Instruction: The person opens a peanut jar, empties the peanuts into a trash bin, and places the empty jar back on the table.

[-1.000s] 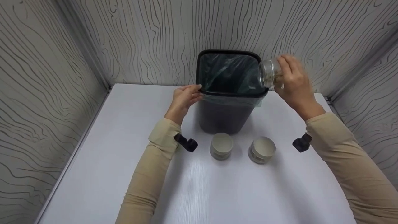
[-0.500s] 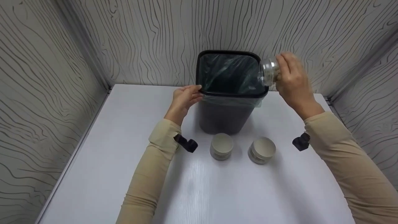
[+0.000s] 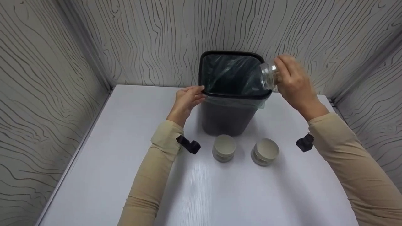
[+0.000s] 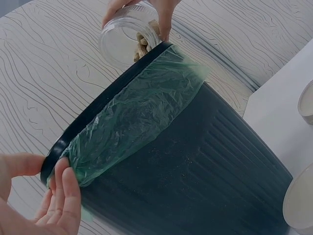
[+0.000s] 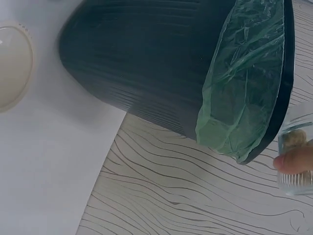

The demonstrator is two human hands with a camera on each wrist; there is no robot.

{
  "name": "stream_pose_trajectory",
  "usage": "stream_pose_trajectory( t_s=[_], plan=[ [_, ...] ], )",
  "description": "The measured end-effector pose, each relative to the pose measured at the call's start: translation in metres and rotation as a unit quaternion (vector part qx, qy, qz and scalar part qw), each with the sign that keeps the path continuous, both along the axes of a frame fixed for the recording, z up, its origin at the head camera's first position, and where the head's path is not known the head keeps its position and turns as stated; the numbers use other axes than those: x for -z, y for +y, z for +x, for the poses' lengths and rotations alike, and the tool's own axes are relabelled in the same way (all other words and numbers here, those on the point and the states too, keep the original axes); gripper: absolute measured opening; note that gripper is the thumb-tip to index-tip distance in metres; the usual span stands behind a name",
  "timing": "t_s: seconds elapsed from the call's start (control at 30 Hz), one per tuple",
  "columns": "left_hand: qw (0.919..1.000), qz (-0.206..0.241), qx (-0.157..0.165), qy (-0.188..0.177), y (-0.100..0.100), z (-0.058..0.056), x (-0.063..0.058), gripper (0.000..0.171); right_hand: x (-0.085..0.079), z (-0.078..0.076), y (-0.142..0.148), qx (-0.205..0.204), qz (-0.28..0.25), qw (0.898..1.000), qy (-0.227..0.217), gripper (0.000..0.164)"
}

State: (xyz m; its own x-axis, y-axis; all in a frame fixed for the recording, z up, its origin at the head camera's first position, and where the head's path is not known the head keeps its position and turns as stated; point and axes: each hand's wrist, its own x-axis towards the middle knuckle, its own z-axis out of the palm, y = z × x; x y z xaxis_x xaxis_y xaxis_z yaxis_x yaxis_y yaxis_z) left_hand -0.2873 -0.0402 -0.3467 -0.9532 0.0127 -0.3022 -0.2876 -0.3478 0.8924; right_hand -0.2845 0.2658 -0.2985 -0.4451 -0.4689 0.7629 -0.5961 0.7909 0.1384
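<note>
A dark trash bin [image 3: 227, 116] lined with a thin green bag [image 4: 134, 112] stands at the back of the white table. At its near left corner my left hand [image 3: 187, 99] pinches the black rim, thumb on one side and fingers on the other. Over the right side of the rim, my right hand [image 3: 295, 83] grips a clear jar [image 3: 267, 76] tipped on its side, mouth toward the bin. Light-brown lumpy pieces [image 4: 143, 48] lie inside the jar; their kind is unclear. The bin's bottom is too dark to make out.
Two lidded jars, a left one [image 3: 224, 148] and a right one [image 3: 265, 152], stand in front of the bin. Something yellow-green [image 3: 180, 150] shows behind the left sleeve, mostly hidden. Patterned panels [image 3: 150, 40] close in the table's back and sides.
The jar in my right hand has shifted slightly, and its mouth now points a little further down into the bin. My left hand stays on the rim.
</note>
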Motion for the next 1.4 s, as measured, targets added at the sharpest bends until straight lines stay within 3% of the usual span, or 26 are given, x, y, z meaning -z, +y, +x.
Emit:
stream_pose_trajectory(
  t_s=[0.3, 0.9, 1.4],
  plan=[
    [1.0000, 0.008, 0.001, 0.003, 0.0007, 0.0014, 0.0002, 0.026, 0.0027, -0.0015, -0.0024, 0.008, 0.000, 1.000, 0.017, 0.055],
    [1.0000, -0.001, -0.001, -0.003, 0.0001, 0.0021, -0.0007, 0.034, 0.0006, -0.0001, -0.0075, 0.009, 0.017, 1.000, 0.024, 0.050],
    [1.0000, 0.004, -0.003, -0.001, 0.0009, 0.0007, -0.0010, 0.031, 0.0006, -0.0052, -0.0071, 0.012, 0.035, 0.998, 0.058, 0.042]
  ],
)
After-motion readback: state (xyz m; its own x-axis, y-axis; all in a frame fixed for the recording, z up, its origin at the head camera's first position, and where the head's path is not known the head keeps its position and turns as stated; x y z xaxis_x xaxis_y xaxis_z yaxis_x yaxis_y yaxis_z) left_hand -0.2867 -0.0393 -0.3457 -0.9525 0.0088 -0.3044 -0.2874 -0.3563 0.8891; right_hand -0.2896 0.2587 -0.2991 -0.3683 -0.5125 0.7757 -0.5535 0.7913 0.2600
